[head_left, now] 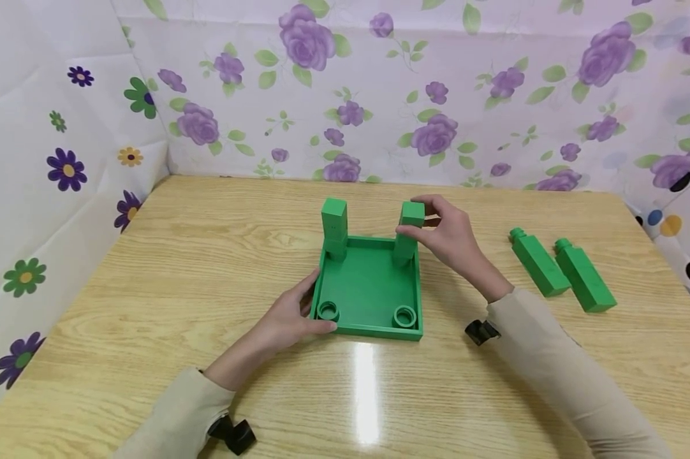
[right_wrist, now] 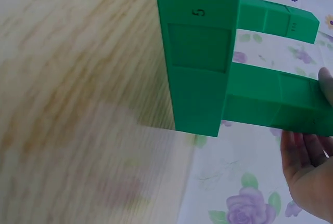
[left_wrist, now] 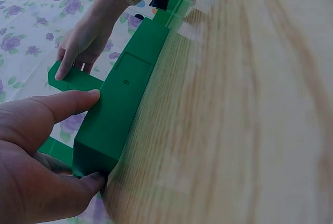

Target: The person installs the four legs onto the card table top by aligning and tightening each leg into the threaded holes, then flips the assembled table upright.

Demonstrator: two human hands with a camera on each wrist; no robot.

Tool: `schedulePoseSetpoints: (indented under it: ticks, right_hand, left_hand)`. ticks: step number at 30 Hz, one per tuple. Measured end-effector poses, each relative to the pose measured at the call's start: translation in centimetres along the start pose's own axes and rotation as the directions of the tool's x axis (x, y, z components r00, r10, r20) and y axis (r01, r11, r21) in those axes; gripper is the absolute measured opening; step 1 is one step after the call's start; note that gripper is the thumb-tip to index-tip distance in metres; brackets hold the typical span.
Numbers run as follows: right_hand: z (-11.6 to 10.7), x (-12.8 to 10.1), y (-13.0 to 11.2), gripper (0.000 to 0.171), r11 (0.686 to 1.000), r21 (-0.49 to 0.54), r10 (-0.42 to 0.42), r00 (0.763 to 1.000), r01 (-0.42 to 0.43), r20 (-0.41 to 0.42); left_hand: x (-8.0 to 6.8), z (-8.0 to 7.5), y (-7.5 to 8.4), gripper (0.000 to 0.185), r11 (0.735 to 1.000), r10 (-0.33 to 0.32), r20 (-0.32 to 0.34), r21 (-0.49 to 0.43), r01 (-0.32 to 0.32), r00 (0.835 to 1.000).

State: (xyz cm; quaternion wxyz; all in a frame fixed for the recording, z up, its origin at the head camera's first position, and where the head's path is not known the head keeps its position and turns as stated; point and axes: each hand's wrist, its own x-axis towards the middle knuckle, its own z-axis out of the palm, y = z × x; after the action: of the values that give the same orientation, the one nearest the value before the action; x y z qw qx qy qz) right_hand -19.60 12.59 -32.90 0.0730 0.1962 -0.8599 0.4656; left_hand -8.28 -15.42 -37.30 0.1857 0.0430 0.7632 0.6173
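Observation:
A square green tray (head_left: 368, 287) with a raised rim lies on the wooden table. Two green square legs stand upright in its far corners, a left leg (head_left: 335, 220) and a right leg (head_left: 405, 245). Round threaded sockets (head_left: 404, 317) show in both near corners. My left hand (head_left: 290, 317) grips the tray's near-left corner, thumb on the front rim; in the left wrist view its fingers hold the tray's side wall (left_wrist: 119, 89). With thumb and fingers, my right hand (head_left: 445, 231) holds the top of the far-right leg. The joint at that leg's foot is partly hidden.
Two more green legs (head_left: 540, 262) with threaded ends lie side by side on the table (head_left: 236, 242) at the right. Flowered cloth (head_left: 345, 115) hangs behind the table and along both sides. Each sleeve carries a black strap mount (head_left: 483, 331).

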Motion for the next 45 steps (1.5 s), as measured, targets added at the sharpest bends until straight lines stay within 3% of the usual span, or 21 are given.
schedulePoseSetpoints:
  ticks: [4, 9, 13, 17, 28, 38, 45]
  right_hand:
    - [-0.8, 0.2, 0.2, 0.070, 0.997, 0.079, -0.006, 0.990, -0.006, 0.144]
    - [-2.0, 0.4, 0.8, 0.069, 0.963, 0.263, -0.039, 0.944, -0.051, 0.327]
    - [-2.7, 0.8, 1.1, 0.061, 0.933, 0.345, -0.052, 0.907, -0.106, 0.419]
    - [-3.0, 1.0, 1.3, 0.058, 0.914, 0.376, -0.036, 0.890, -0.155, 0.455]
    - [-2.7, 1.1, 1.4, 0.052, 0.915, 0.356, 0.021, 0.904, -0.190, 0.428]
    - [-2.1, 1.1, 0.9, 0.054, 0.980, 0.148, 0.087, 0.954, -0.133, 0.286]
    - [-0.9, 0.6, 0.3, 0.045, 0.996, 0.029, 0.076, 0.987, -0.081, 0.141]
  left_hand:
    - [0.1, 0.0, 0.1, 0.103, 1.000, 0.006, 0.007, -0.012, -0.006, 1.000]
    - [0.0, 0.0, 0.2, 0.104, 1.000, 0.009, 0.009, -0.025, -0.009, 1.000]
    - [0.0, -0.1, 0.2, 0.104, 1.000, 0.010, 0.005, -0.025, -0.010, 1.000]
    - [0.0, -0.1, 0.1, 0.103, 1.000, 0.011, 0.006, -0.015, -0.011, 1.000]
    - [-0.1, -0.1, 0.1, 0.104, 1.000, 0.013, 0.006, -0.012, -0.013, 1.000]
    - [0.0, -0.1, 0.0, 0.104, 1.000, 0.016, 0.007, -0.011, -0.016, 1.000]
    - [0.0, -0.1, 0.1, 0.104, 1.000, 0.011, 0.002, -0.017, -0.011, 1.000]
